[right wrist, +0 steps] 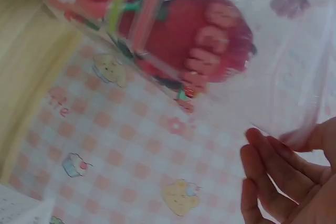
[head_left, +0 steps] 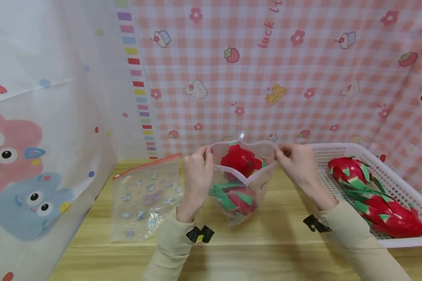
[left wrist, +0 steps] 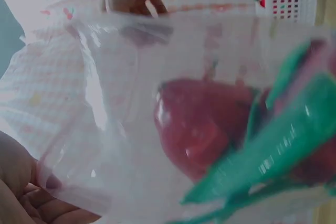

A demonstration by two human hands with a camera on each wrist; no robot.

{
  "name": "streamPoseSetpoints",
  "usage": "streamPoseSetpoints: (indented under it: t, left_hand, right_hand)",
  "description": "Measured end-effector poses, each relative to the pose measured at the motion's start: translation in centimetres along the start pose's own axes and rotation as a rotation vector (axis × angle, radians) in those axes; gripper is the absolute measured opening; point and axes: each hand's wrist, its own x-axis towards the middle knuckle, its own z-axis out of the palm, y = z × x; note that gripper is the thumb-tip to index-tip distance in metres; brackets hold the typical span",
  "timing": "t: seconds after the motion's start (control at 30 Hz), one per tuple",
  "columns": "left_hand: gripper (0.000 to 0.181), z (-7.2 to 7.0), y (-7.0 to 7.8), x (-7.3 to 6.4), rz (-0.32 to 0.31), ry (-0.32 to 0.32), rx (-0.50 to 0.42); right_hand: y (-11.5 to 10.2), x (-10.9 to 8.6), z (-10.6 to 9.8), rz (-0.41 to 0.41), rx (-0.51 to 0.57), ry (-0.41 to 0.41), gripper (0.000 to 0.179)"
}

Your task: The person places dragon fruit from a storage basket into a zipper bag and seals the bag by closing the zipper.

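Note:
A clear zip bag (head_left: 232, 212) with a pale pink rim hangs between my two hands, its mouth spread wide. My left hand (head_left: 199, 177) pinches the rim at its left corner, and my right hand (head_left: 300, 166) pinches the right corner. Inside the bag are two red dragon fruits with green scales; the upper dragon fruit (head_left: 240, 159) shows through the mouth and the lower dragon fruit (head_left: 242, 200) through the front. In the right wrist view, raised pink letters show on the bag's side over a dragon fruit (right wrist: 173, 30).
To the left, a flat clear zip bag (head_left: 147, 207) with a red slider and blue print lies on the wooden table (head_left: 253, 261). A white perforated basket (head_left: 401, 179) at right holds dragon fruits (head_left: 390, 214). A checked cloth (head_left: 288, 70) hangs behind.

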Motion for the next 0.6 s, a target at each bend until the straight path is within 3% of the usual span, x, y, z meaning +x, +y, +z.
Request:
streamPoseSetpoints:
  t: [0.1, 0.3, 0.5, 0.6]
  left_hand:
    - [0.027, -0.3, -0.1, 0.3, -0.004, -0.019, -0.027]
    - [0.024, -0.3, -0.3, -0.1, -0.038, -0.093, -0.012]
    - [0.021, -0.2, 0.0, -0.4, -0.053, -0.118, -0.036]
    - [0.021, 0.0, 0.1, -0.6, -0.046, -0.123, -0.037]
  right_hand:
    - [-0.3, -0.5, -0.3, 0.017, 0.02, 0.008, 0.024]
    - [0.1, -0.8, -0.1, 0.099, 0.07, -0.14, 0.024]
    - [2.7, 2.1, 0.4, 0.245, 0.266, -0.342, 0.041]
    - [4.1, 4.1, 2.1, 0.184, 0.444, -0.49, 0.035]
